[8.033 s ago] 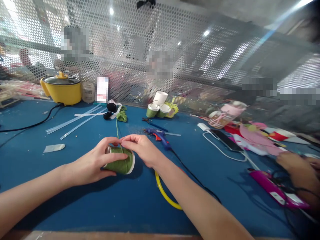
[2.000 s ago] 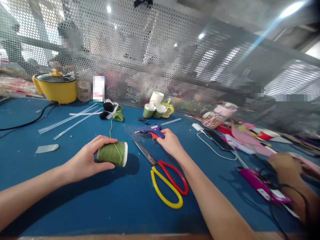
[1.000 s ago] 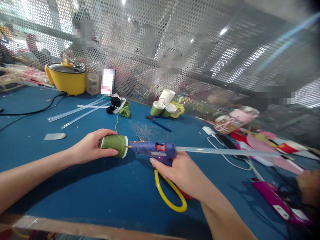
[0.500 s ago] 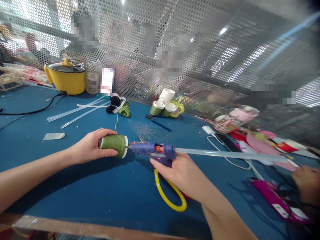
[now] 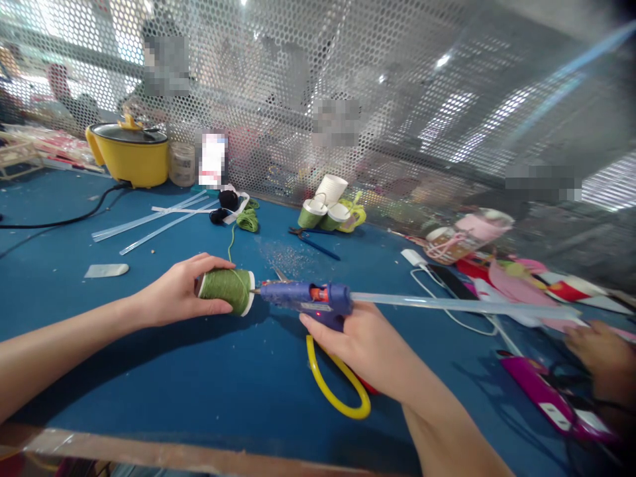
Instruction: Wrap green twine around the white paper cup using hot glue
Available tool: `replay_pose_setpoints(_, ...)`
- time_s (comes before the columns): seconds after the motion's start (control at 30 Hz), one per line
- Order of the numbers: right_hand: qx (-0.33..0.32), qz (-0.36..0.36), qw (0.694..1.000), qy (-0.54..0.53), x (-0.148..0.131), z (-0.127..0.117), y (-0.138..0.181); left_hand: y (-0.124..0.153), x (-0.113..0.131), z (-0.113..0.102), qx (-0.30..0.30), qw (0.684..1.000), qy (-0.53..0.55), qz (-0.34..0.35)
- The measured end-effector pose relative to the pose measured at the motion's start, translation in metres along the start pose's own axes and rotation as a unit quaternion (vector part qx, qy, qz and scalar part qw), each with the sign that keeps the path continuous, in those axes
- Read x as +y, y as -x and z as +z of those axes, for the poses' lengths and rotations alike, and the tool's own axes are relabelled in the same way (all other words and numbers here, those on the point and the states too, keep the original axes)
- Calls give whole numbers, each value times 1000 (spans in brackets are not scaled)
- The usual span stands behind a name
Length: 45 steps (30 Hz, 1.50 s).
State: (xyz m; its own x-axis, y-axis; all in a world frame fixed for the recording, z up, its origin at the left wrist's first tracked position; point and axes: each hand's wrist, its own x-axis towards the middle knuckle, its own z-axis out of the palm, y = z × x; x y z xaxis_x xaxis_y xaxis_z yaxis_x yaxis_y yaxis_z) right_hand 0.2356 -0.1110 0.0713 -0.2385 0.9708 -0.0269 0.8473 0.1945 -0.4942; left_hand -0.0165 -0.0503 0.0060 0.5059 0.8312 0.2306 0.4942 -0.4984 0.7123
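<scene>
My left hand (image 5: 176, 298) is wrapped round a paper cup wound in green yarn (image 5: 226, 290), lying on its side on the blue table (image 5: 209, 391). A green strand runs from the cup back to a small yarn bundle (image 5: 247, 220). My right hand (image 5: 360, 341) grips a blue glue gun (image 5: 308, 298); its nozzle touches the cup's white rim. A long clear glue stick (image 5: 457, 306) juts out of the gun's back to the right.
Scissors with yellow and red handles (image 5: 342, 391) lie under my right wrist. Loose glue sticks (image 5: 154, 222), a yellow pot (image 5: 129, 154), finished green cups (image 5: 325, 212) and a perforated metal screen (image 5: 377, 99) stand behind. Another person's hand (image 5: 599, 348) works at the right beside a magenta tool (image 5: 546, 397).
My right hand left the yarn, took the glue gun from beside the scissors and brought its nozzle to the cup's rim. Over the last second both hands have barely moved.
</scene>
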Motion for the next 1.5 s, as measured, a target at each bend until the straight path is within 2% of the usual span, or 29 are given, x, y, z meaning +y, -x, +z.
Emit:
replay_pose_setpoints(0.43, 38, -15, 999, -16, -1, 1, -6, 2, 1, 0, -11, 999, 4, 47)
replay_pose_setpoints(0.7, 38, -13, 999, -9, 0, 0, -7, 3, 3, 0, -9, 999, 10, 49)
replay_pose_setpoints(1.07, 3, 7, 1000, 6, 0, -2, 1, 1, 3, 1, -1, 1000, -12, 26)
replay_pose_setpoints(1.27, 23, 17, 999, -19, -1, -2, -4, 2, 3, 1, -5, 997, -10, 74)
replay_pose_setpoints(1.5, 33, 16, 999, -25, 0, -2, -8, 6, 2, 2, 0, 988, -58, 144)
